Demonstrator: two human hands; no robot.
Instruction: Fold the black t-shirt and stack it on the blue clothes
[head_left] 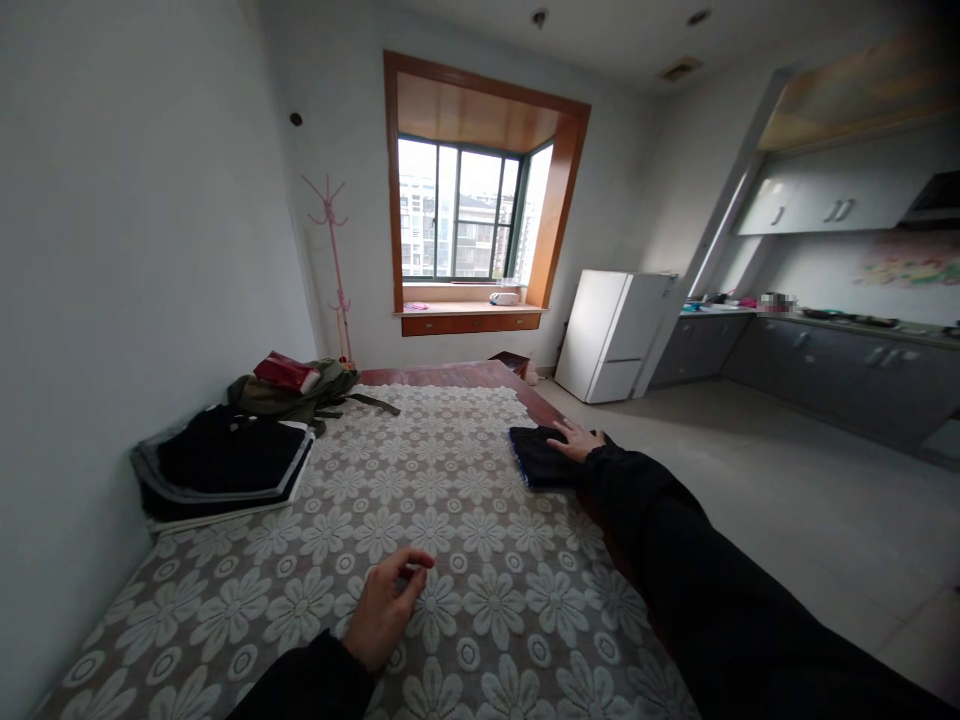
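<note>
Right hand (576, 440) flat, fingers spread, pressing on dark folded cloth (541, 458) at far right edge of table (450, 378); cloth lies under and left of palm. Left hand (386, 605) near centre, hovering over floral lace tablecloth (420, 500), thumb and fingers loosely curled together, holding nothing. Stack of folded clothes (225, 462) far left by wall, well apart from both hands.
</note>
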